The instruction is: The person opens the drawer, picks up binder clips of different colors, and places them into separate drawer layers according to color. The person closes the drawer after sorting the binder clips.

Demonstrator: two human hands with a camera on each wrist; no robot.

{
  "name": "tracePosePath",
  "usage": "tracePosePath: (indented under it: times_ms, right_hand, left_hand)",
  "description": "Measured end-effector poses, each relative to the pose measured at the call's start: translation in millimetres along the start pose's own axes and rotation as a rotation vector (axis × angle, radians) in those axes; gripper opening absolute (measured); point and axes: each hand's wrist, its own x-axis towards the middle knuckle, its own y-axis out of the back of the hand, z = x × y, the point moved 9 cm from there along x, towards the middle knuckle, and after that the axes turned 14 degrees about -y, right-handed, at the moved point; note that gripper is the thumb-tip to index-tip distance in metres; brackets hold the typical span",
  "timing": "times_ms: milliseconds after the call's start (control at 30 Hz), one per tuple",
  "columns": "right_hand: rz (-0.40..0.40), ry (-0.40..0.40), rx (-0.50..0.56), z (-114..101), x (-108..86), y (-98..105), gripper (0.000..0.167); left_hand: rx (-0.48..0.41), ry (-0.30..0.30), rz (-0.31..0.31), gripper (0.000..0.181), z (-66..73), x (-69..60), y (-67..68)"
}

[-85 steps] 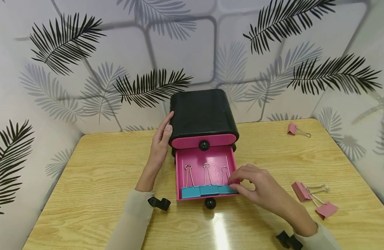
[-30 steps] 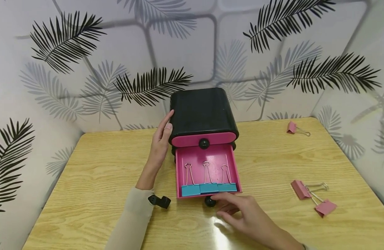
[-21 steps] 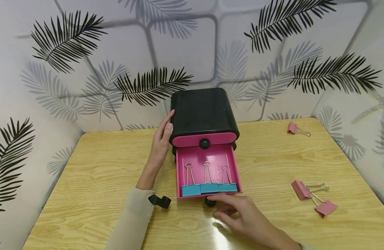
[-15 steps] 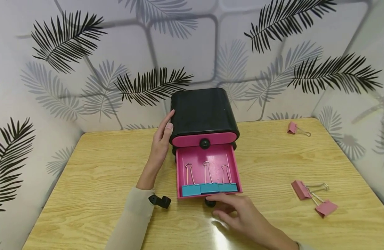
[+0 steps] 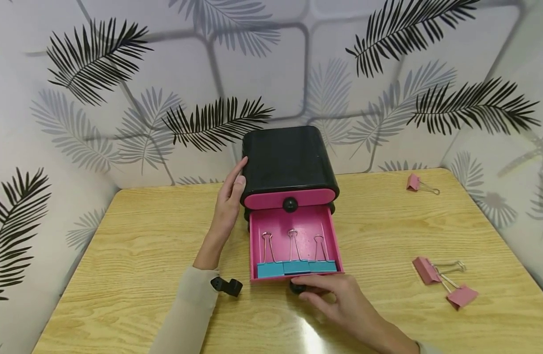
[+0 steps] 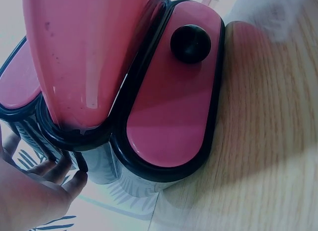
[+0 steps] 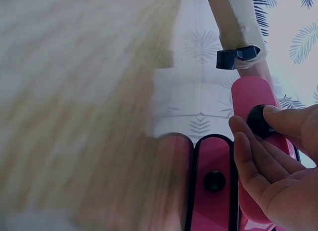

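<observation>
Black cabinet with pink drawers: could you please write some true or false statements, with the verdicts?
1. Three blue binder clips lie in the open pink drawer. True.
2. The right hand is clear of this drawer's round black knob. False: it holds the knob.
3. The left hand touches the side of the glossy black cabinet. True.
4. The three pink binder clips lie left of the cabinet. False: they lie to its right.
5. The top pink drawer is pulled out. False: it is closed.
</observation>
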Motion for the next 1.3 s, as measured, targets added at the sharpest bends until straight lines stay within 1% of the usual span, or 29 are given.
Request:
tracePosePath:
  times_ms: [167,467,667,700,833,900,933,967,1000,1033,1133,1233,1300]
  right_hand:
    - [0.034,0.008,0.027,-4.8,3.3,6.7,0.030]
    - [0.020,-0.088,0.076,0.6,14.5,9.0,0.027]
    - [0.059,-0.055,0.090,-1.0,21.9,12.5,0.027]
    - [0.067,-0.048,0.090,-1.1,23.1,13.2,0.027]
    - [0.087,-0.046,0.086,0.8,27.9,14.9,0.028]
    - [0.085,-0.059,0.089,2.7,30.2,14.9,0.028]
    - [0.083,-0.069,0.091,3.8,31.5,14.9,0.028]
    - [0.081,-0.077,0.093,5.0,32.8,15.0,0.028]
    - [0.078,-0.091,0.092,6.5,34.1,15.1,0.028]
    - [0.076,-0.105,0.091,8.1,35.4,15.3,0.029]
    - [0.079,-0.134,0.090,12.5,40.1,17.1,0.030]
    - [0.090,-0.138,0.090,16.3,45.6,19.2,0.031]
    - [0.100,-0.138,0.089,18.8,49.7,20.2,0.031]
  left_hand:
    - [0.009,0.002,-0.004,0.049,0.2,-0.1,-0.6]
    - [0.009,-0.003,-0.005,0.049,-0.9,-0.6,-0.2]
    - [0.010,0.006,-0.005,0.050,-0.3,-0.2,-0.5]
    - [0.008,0.010,-0.006,0.050,1.9,0.3,-0.9]
    - [0.014,0.030,-0.017,0.050,22.4,2.4,-3.0]
    - [0.015,0.036,-0.019,0.050,31.0,2.7,-3.8]
    - [0.018,0.038,-0.021,0.050,34.2,2.9,-4.0]
    - [0.018,0.037,-0.021,0.050,34.2,3.0,-4.1]
    - [0.016,0.036,-0.021,0.050,33.9,3.2,-4.1]
    - [0.013,0.033,-0.020,0.050,30.2,2.9,-3.9]
    - [0.009,0.023,-0.016,0.050,15.4,2.4,-2.9]
    - [0.005,0.018,-0.006,0.050,0.4,1.1,-1.3]
    - [0.007,0.014,-0.001,0.050,-2.6,0.6,-0.5]
